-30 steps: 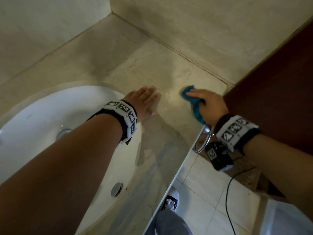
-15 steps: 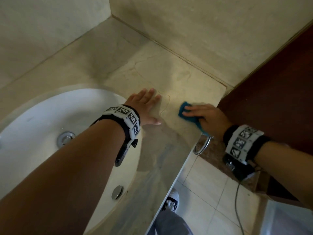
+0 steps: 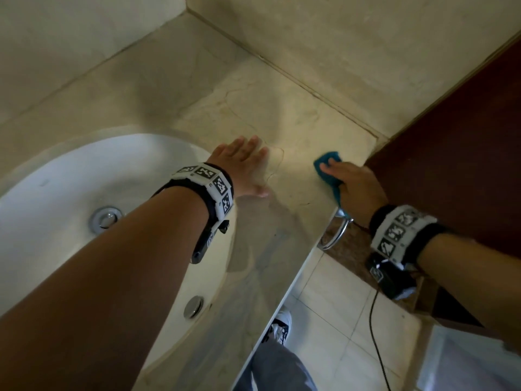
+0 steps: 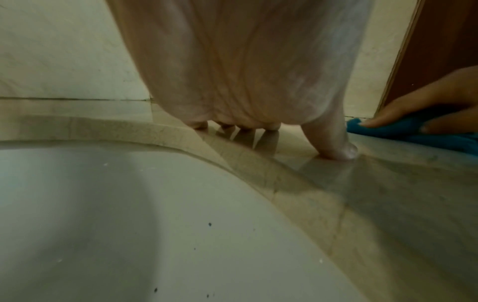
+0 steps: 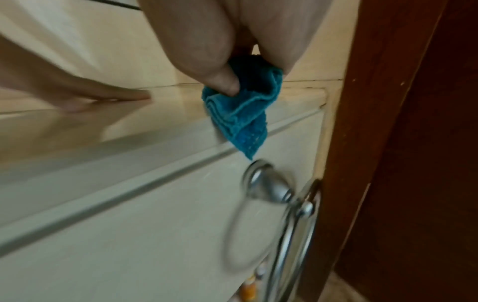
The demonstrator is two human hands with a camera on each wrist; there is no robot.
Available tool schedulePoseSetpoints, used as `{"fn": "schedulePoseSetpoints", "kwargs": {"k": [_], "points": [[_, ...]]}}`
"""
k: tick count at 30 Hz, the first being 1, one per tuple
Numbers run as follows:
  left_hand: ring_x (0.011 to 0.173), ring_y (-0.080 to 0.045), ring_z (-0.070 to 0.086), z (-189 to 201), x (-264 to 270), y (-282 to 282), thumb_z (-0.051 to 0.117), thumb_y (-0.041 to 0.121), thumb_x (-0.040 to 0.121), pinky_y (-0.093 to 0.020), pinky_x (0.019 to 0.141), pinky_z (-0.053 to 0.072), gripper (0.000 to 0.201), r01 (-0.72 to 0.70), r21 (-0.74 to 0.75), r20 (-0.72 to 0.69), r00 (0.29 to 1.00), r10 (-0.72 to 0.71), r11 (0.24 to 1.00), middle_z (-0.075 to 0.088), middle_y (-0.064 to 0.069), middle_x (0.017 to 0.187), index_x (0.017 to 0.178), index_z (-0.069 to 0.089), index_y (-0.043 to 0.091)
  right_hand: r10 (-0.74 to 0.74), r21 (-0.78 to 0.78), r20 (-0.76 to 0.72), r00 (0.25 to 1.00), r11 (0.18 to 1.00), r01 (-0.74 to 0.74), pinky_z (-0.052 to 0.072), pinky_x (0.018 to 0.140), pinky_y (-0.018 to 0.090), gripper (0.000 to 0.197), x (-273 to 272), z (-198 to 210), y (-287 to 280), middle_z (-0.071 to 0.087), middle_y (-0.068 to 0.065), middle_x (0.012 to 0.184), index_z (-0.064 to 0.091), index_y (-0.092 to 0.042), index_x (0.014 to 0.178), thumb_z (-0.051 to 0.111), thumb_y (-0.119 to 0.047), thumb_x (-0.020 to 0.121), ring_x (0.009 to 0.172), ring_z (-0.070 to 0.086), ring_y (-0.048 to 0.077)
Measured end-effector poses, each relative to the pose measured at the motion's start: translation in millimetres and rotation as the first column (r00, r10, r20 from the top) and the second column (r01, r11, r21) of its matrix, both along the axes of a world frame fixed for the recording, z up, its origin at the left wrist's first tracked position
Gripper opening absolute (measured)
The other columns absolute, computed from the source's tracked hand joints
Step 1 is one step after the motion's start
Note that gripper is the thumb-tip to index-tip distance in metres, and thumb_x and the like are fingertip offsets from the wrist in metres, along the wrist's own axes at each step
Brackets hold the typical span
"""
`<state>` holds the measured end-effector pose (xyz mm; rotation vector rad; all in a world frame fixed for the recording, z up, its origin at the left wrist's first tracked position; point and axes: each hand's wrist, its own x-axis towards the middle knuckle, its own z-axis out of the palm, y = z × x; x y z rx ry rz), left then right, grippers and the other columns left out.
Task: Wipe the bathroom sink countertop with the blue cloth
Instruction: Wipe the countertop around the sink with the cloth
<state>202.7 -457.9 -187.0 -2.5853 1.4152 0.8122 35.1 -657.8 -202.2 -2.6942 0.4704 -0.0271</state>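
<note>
The beige marble countertop [image 3: 276,108] runs right of the white sink basin [image 3: 70,193]. My right hand [image 3: 352,184] grips the crumpled blue cloth [image 3: 328,162] and presses it on the counter near its front right corner, by the brown door. The right wrist view has my thumb pinching the blue cloth [image 5: 243,114], with a corner hanging over the counter's front edge. My left hand [image 3: 245,165] lies flat with straight fingers on the counter beside the basin rim, a short way left of the cloth. The blue cloth [image 4: 413,130] shows at the right of the left wrist view.
A chrome towel ring [image 3: 337,230] hangs on the counter's front face just below the cloth. A dark brown wooden door [image 3: 451,150] borders the counter on the right. Tiled walls meet in the back corner. Drain [image 3: 105,218] and overflow [image 3: 193,306] sit in the basin.
My right hand slid the cloth toward the front edge, then back out to the right, close to the door. The left hand stayed flat in place.
</note>
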Motion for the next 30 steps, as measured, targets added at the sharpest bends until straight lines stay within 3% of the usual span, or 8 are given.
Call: {"fn": "schedulePoseSetpoints", "kwargs": {"k": [4, 8, 9, 12, 16, 18, 27, 30], "points": [[0.146, -0.020, -0.010, -4.7, 0.8, -0.6, 0.038, 0.070, 0.083, -0.042, 0.118, 0.005, 0.093, -0.011, -0.009, 0.036, 0.999, 0.011, 1.000, -0.017, 0.002, 0.157, 0.149, -0.009, 0.025, 0.196, 0.027, -0.078, 0.978, 0.981, -0.194, 0.035, 0.106, 0.045, 0.052, -41.3, -7.6, 62.4, 0.048, 0.006, 0.140, 0.053, -0.017, 0.130, 0.044, 0.007, 0.084, 0.126, 0.047, 0.033], [0.146, -0.020, -0.009, -4.0, -0.6, -0.2, 0.038, 0.069, 0.084, -0.041, 0.118, 0.005, 0.092, -0.013, -0.008, 0.044, 0.999, 0.013, 1.000, -0.017, 0.003, 0.157, 0.149, -0.010, 0.025, 0.322, 0.107, 0.041, 0.946, 0.940, -0.325, 0.037, 0.101, 0.025, 0.046, -43.5, -8.1, 70.3, 0.058, 0.011, 0.128, 0.062, -0.012, 0.119, 0.044, 0.005, 0.080, 0.110, 0.055, 0.016], [0.146, -0.020, -0.009, -4.0, -1.0, -0.4, 0.039, 0.068, 0.084, -0.041, 0.118, 0.005, 0.092, -0.016, -0.012, 0.047, 0.999, 0.016, 1.000, -0.017, 0.002, 0.157, 0.149, -0.010, 0.025, 0.286, 0.082, 0.048, 0.957, 0.954, -0.290, 0.035, 0.104, 0.024, 0.041, -33.7, -5.1, 60.6, 0.060, 0.013, 0.126, 0.064, -0.008, 0.116, 0.045, 0.004, 0.082, 0.115, 0.053, 0.017], [0.146, -0.021, -0.009, -4.8, -1.5, -0.5, 0.043, 0.066, 0.085, -0.041, 0.118, 0.006, 0.092, -0.019, -0.010, 0.045, 0.999, 0.020, 1.000, -0.017, 0.001, 0.157, 0.149, -0.009, 0.026, 0.005, 0.105, 0.067, 0.998, 0.994, -0.012, 0.034, 0.111, 0.043, 0.043, -4.6, -4.8, 21.6, 0.056, 0.017, 0.130, 0.061, -0.006, 0.121, 0.049, 0.006, 0.081, 0.125, 0.049, 0.032], [0.146, -0.022, -0.009, -4.0, -0.1, 0.6, 0.044, 0.064, 0.085, -0.042, 0.119, 0.005, 0.091, -0.016, -0.020, 0.030, 0.999, 0.017, 1.000, -0.018, 0.001, 0.157, 0.150, -0.009, 0.027, -0.115, 0.057, -0.016, 0.993, 0.992, 0.116, 0.022, 0.117, 0.030, 0.056, 19.0, -4.5, -2.8, 0.045, 0.015, 0.141, 0.056, -0.012, 0.128, 0.045, 0.015, 0.080, 0.132, 0.041, 0.027], [0.146, -0.022, -0.009, -4.0, -0.9, 0.2, 0.043, 0.065, 0.085, -0.042, 0.119, 0.005, 0.090, -0.020, -0.021, 0.031, 0.999, 0.021, 1.000, -0.017, 0.002, 0.157, 0.149, -0.008, 0.029, -0.114, 0.016, 0.010, 0.993, 0.993, 0.114, 0.026, 0.116, 0.035, 0.055, 20.8, -5.4, 6.1, 0.044, 0.015, 0.141, 0.054, -0.011, 0.129, 0.046, 0.014, 0.081, 0.131, 0.043, 0.028], [0.146, -0.028, -0.001, 4.8, -25.7, -5.8, 0.054, 0.042, 0.089, -0.041, 0.118, 0.013, 0.085, -0.222, 0.014, -0.025, 0.975, 0.222, 0.975, -0.007, -0.009, 0.158, 0.150, 0.001, 0.017, 0.281, 0.113, -0.006, 0.960, 0.954, -0.279, 0.034, 0.110, 0.036, 0.063, -5.2, -24.7, 64.4, 0.042, 0.007, 0.144, 0.049, -0.021, 0.133, 0.046, 0.012, 0.079, 0.119, 0.050, 0.029], [0.146, -0.024, 0.006, 20.8, -65.3, 14.2, 0.056, 0.040, 0.090, -0.038, 0.118, 0.015, 0.086, -0.374, -0.038, -0.094, 0.925, 0.369, 0.927, -0.002, -0.008, 0.158, 0.150, 0.000, 0.017, 0.357, 0.188, 0.016, 0.934, 0.916, -0.354, 0.032, 0.112, 0.034, 0.052, 4.0, -12.2, 47.6, 0.048, 0.017, 0.137, 0.056, -0.008, 0.126, 0.053, 0.014, 0.079, 0.123, 0.050, 0.034]]}}
